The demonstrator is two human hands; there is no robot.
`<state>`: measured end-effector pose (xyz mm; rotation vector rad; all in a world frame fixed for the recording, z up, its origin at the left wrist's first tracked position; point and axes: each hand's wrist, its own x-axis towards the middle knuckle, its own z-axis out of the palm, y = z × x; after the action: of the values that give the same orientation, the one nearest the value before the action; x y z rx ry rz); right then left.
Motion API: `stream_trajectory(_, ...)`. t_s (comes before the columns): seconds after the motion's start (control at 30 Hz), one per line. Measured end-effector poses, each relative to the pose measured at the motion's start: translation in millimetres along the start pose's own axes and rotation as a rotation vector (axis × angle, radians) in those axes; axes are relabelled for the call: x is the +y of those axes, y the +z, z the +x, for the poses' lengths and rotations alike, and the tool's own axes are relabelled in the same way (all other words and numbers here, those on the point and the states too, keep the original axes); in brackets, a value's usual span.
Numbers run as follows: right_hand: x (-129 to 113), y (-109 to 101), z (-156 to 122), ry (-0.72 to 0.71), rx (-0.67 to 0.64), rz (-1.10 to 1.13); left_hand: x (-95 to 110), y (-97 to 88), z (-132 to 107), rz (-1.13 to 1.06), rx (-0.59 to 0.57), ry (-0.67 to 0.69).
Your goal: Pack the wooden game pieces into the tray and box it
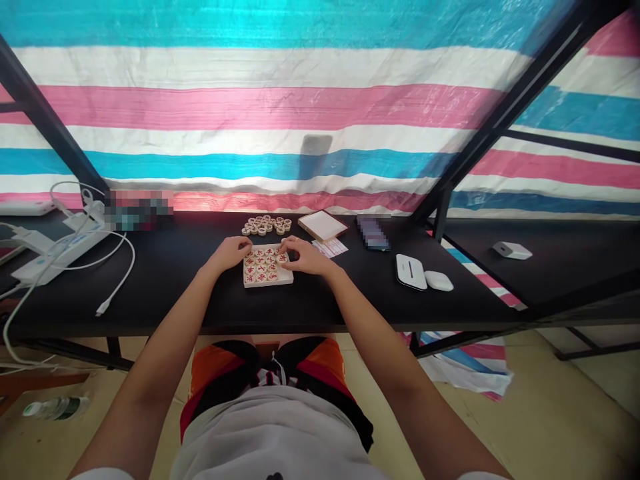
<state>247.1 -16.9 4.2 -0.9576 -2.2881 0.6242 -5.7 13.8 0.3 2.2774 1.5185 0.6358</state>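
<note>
- A piece (282,259) is held by the right hand (307,257).
- The tray (269,284) is touched far left by the left hand (232,254), grip unclear.
- Far side: loose pieces (265,226) are gathered.

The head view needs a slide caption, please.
Left hand and right hand at a box of red-marked discs, loose discs behind.

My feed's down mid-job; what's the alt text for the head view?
Left hand and right hand flank a shallow pale box of red-marked round pieces, the right touching one piece. Loose pieces lie beyond on the black table.
</note>
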Motion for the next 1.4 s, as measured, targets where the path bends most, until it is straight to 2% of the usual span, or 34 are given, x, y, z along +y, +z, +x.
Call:
stream_trajectory(0.33,-3.5,0.2,-2.5,0.047,-0.136,-0.037,1.7,-1.3,-0.9,0.009,-0.012,0.002)
stream_trajectory(0.53,-1.1,-0.2,-1.1,0.029,-0.048,-0.006,3.8,-2.3,-1.6,0.011,-0.012,-0.016)
stream_trajectory(0.87,1.6,2.0,-1.6,0.056,-0.115,-0.026,-0.7,-0.4,0.1,-0.004,-0.007,0.013)
stream_trajectory(1.4,9.9,3.0,1.4,-0.015,-0.070,-0.030,1.0,-0.9,-0.2,0.013,-0.009,-0.005)
